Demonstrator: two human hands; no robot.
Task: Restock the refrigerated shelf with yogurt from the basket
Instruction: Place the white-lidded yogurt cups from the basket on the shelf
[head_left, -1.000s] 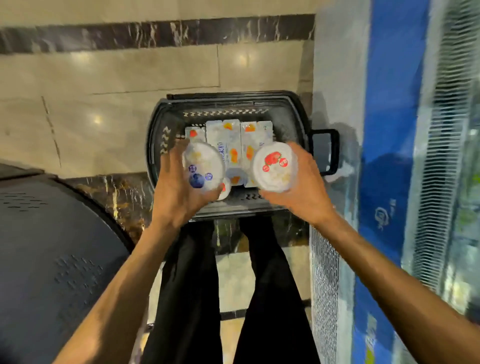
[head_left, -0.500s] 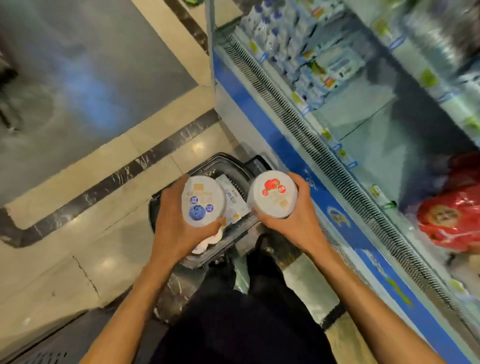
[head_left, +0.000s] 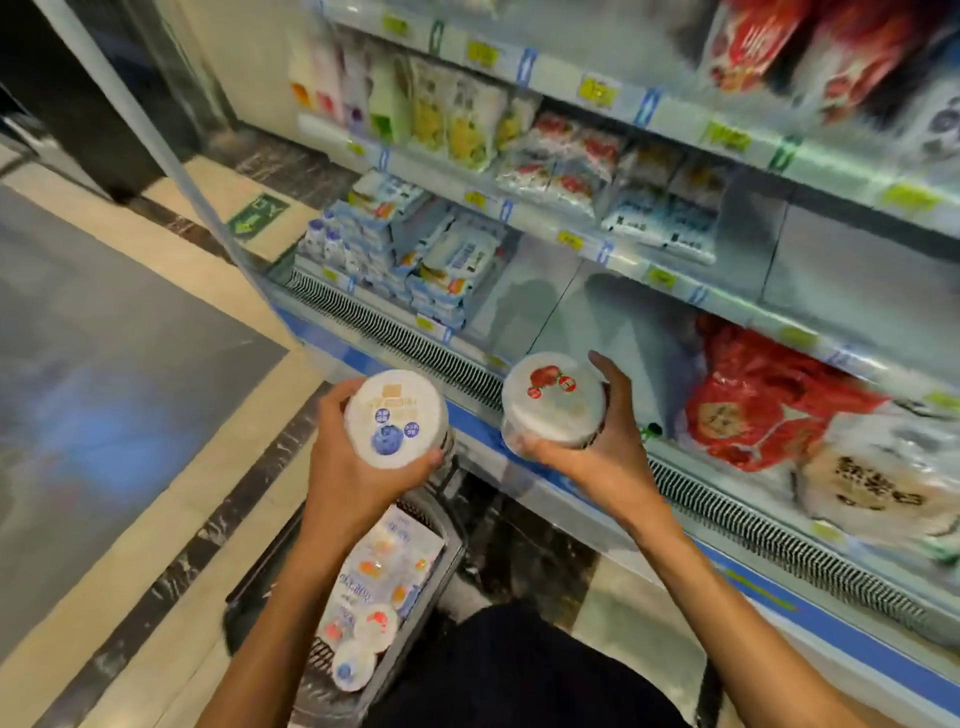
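The blueberry yogurt tub (head_left: 397, 415) sits in the left hand (head_left: 353, 467), the strawberry yogurt tub (head_left: 553, 400) in the right hand (head_left: 597, 447), side by side and apart, before the cooler's vent grille (head_left: 415, 348). Behind the grille, the lowest shelf (head_left: 545, 306) lies between stacked yogurt multipacks (head_left: 441, 270) on the left and bagged goods (head_left: 769, 410) on the right. Below the left hand, the basket (head_left: 249, 608) stands on the floor (head_left: 130, 519), yogurt packs (head_left: 379, 566) and small cups (head_left: 363, 649) in it
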